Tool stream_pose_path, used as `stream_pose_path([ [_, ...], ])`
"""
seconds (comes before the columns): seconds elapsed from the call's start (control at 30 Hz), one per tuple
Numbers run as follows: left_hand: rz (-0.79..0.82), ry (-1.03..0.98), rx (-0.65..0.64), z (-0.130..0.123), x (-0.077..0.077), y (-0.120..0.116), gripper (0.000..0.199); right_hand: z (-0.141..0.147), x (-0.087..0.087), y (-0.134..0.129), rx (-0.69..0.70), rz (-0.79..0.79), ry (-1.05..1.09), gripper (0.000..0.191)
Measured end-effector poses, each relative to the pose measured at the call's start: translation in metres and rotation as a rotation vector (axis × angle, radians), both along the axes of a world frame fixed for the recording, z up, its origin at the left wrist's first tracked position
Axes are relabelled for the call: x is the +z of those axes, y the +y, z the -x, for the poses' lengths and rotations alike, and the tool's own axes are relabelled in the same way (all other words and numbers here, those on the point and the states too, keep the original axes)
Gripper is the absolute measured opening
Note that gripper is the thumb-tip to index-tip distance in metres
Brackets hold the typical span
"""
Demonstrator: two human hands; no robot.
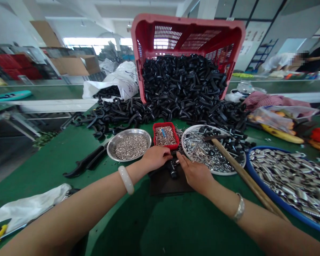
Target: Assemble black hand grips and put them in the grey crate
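Observation:
A black plastic part (pixel 173 171) lies on a dark flat block (pixel 162 186) in front of me, with a small shiny metal piece showing on it. My left hand (pixel 157 157) is closed on the part's left side, its fingertips bent down and partly hidden. From the right, my right hand (pixel 197 175) grips the same part, fingers close together beside the metal piece; its thumb is hidden. Just beyond my hands stand a red tray (pixel 154 136) of small rivet-like pins and a metal dish (pixel 109 151) of small rings.
A white tray (pixel 186 133) holds screws and black knobs; a hammer (pixel 229 156) lies across it. At right, a blue-rimmed basin (pixel 252 170) holds curved metal pieces. Behind, a red crate (pixel 189 23) spills black parts (pixel 184 78). Two black handles (pixel 88 161) lie left. Another person (pixel 277 62) is far right.

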State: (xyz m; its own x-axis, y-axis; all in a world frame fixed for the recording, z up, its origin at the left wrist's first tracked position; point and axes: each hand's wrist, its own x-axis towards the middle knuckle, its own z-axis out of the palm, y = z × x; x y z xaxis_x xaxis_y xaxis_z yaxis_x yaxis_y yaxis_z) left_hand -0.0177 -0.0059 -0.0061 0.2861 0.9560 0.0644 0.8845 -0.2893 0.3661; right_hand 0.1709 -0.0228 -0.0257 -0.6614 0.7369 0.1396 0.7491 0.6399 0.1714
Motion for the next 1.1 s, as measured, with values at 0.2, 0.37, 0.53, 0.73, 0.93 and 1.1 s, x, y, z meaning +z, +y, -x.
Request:
stream_pose_path([
  [0.2, 0.047, 0.093, -0.045, 0.004, 0.003, 0.004, 0.024, -0.005, -0.005, 0.002, -0.012, -0.005, 0.047, 0.059],
  [0.37, 0.05, 0.179, -0.093, 0.004, 0.011, 0.007, 0.025, -0.006, -0.005, 0.001, -0.021, -0.02, 0.039, 0.058],
  [0.53, 0.05, 0.318, -0.109, -0.005, 0.023, 0.009, 0.022, -0.006, -0.006, 0.0, -0.032, -0.027, 0.032, 0.057],
  [0.73, -0.134, 0.471, -0.184, -0.02, 0.014, -0.009, 0.026, -0.007, -0.005, 0.001, -0.032, -0.031, 0.008, 0.056],
  [0.93, -0.226, 0.537, -0.168, -0.015, 0.002, -0.037, 0.059, 0.002, 0.002, -0.011, -0.019, -0.035, -0.119, 0.055],
  [1.1, -0.171, 0.541, -0.147, -0.017, 0.0, -0.045, 0.068, 0.01, 0.01, -0.012, 0.085, -0.038, -0.219, 0.055],
])
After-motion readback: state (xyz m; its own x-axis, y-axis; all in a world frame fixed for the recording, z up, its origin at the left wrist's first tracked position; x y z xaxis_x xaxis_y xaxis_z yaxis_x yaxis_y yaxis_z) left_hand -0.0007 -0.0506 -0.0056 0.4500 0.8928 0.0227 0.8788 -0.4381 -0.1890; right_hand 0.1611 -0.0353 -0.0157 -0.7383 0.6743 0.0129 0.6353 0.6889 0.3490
